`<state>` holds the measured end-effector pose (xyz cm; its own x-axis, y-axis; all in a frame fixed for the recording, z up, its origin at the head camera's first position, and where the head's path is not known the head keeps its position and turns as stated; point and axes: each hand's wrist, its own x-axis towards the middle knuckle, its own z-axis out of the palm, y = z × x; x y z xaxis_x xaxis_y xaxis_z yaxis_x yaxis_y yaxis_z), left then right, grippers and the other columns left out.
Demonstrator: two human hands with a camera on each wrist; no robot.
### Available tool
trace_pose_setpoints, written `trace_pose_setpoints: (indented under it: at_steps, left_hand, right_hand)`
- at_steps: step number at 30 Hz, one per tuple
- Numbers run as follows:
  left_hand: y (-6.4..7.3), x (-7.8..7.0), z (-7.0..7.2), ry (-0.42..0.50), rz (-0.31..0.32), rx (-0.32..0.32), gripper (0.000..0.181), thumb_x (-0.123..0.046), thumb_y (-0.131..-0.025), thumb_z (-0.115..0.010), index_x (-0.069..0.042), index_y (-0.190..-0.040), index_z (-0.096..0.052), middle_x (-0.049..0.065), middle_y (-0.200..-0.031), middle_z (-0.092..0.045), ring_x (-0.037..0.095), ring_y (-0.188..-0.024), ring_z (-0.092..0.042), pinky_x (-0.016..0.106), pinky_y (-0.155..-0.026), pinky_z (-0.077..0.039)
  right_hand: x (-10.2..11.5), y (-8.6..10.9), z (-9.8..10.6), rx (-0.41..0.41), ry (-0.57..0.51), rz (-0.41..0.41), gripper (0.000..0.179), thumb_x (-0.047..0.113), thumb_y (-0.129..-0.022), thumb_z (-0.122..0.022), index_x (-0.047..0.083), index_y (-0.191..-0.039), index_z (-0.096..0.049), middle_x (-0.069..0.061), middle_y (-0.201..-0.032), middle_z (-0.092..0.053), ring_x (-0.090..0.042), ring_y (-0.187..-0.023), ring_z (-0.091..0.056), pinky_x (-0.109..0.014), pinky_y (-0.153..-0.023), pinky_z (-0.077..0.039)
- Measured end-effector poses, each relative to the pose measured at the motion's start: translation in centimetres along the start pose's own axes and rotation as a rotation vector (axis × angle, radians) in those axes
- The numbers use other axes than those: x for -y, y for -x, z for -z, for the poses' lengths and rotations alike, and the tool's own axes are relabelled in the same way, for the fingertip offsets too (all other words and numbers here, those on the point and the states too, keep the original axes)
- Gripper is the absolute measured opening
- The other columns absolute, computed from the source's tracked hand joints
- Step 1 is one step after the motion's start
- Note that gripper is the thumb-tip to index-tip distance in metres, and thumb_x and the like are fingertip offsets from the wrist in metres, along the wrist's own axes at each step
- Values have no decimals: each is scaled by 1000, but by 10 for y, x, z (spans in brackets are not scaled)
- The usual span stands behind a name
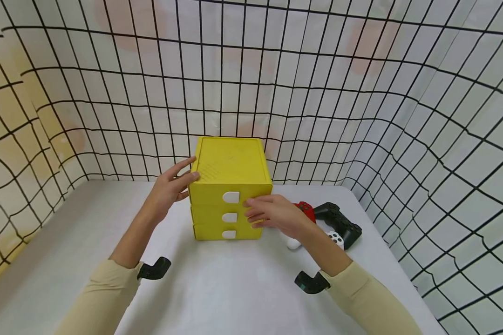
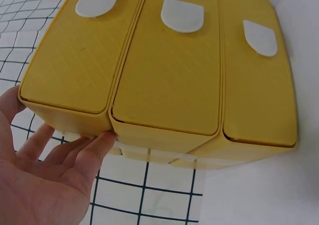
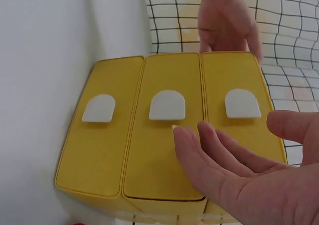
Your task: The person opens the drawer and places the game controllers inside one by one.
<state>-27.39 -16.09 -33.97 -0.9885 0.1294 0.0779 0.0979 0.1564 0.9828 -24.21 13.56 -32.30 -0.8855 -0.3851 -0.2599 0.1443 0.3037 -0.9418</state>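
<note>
A yellow three-drawer box [image 1: 230, 160] stands on the white table, each drawer front bearing a white rounded tab, such as the top tab [image 1: 231, 197]. All its drawers look closed. My left hand [image 1: 167, 190] rests against the box's left side near the top, thumb by the upper front corner. In the left wrist view the fingers of that left hand [image 2: 55, 170] lie along the side wall without wrapping round it. My right hand [image 1: 278, 214] is at the right part of the drawer fronts, fingers extended. The right wrist view shows this right hand [image 3: 249, 180] holding nothing; whether it touches the box is unclear.
Right of the box lie a red game controller [image 1: 306, 211], a black game controller [image 1: 340, 224] and a white game controller [image 1: 336, 238], partly behind my right forearm. A black wire grid [image 1: 243, 83] with white sheeting encloses the table [image 1: 234, 288] at the back and sides.
</note>
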Motion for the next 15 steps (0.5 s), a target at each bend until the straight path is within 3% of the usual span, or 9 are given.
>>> trace_pose_setpoints:
  at_steps: [9, 15]
  left_hand:
    - [1, -2, -1, -2, 4, 10, 67, -48, -98, -63, -36, -158, -36, 3, -165, -32, 22, -153, -31, 52, -117, -38]
    - [1, -2, 0, 0, 10, 12, 67, -48, -98, -63, -36, -158, -35, 3, -166, -30, 21, -153, -30, 51, -118, -38]
  right_hand:
    - [8, -5, -4, 81, -15, 0, 50, 34, -106, -52, -6, -135, -59, -23, -134, -63, -40, -125, -61, -41, -104, -54]
    - [11, -9, -8, 56, -54, -8, 49, 34, -106, -53, -8, -129, -63, -22, -131, -66, -40, -123, -63, -39, -101, -56]
